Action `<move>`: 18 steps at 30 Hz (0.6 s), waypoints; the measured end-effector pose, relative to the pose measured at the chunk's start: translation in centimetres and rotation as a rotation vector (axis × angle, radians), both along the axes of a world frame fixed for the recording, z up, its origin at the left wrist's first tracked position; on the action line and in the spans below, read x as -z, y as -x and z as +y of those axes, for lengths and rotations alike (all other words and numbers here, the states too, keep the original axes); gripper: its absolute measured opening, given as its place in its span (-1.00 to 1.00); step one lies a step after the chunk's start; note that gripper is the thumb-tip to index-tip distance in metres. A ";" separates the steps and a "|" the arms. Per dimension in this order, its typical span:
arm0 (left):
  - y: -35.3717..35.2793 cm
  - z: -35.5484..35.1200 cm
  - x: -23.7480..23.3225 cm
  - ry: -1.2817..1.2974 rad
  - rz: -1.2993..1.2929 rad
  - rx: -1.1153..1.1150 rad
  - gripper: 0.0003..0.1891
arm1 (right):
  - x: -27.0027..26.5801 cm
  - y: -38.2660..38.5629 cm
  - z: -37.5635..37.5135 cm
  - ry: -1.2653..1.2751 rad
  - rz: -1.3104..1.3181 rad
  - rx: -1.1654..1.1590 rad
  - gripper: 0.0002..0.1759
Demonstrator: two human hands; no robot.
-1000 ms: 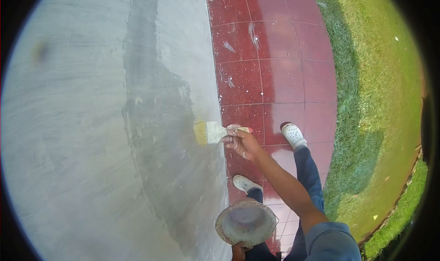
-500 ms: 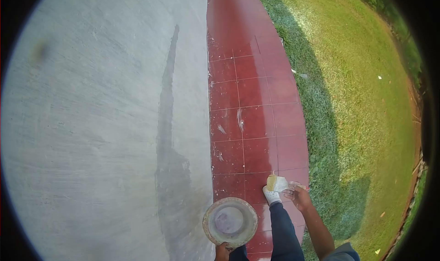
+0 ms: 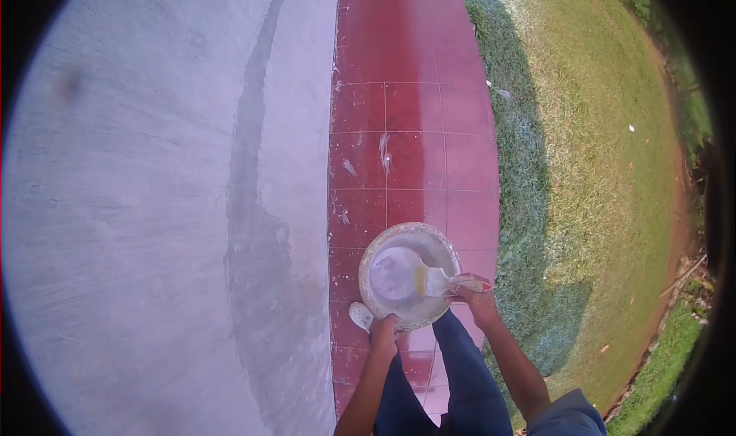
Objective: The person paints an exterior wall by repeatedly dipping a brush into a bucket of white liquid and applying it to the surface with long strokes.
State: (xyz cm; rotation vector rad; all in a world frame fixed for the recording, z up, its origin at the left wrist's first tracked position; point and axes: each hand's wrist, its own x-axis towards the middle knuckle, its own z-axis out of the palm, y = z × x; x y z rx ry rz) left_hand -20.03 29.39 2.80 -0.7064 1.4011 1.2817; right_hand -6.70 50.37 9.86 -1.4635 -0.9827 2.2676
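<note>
My left hand (image 3: 383,331) is clamped on the near rim of the bowl (image 3: 414,227), which sits just ahead of it. My right hand (image 3: 477,296) is closed around the handle of the brush (image 3: 431,281), whose bristles rest inside the bowl just left of that hand. To load well, I judge I should keep the bowl level, wet only the bristle tips and wipe the excess on the rim.

grey wall (image 3: 153,206) close on the left, held bowl (image 3: 406,227) in front, open red tiles (image 3: 414,152) and grass (image 3: 598,168) beyond
</note>
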 end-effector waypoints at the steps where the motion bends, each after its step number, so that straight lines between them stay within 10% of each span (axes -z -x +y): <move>1: 0.6 0.9 -0.8 0.045 0.015 0.037 -0.53 | 0.2 1.0 -0.6 -0.028 0.009 0.006 -0.84; 18: 4.2 2.9 -5.0 0.006 0.179 -0.037 -0.45 | 6.1 14.8 -3.8 -0.860 -0.327 -0.222 -0.81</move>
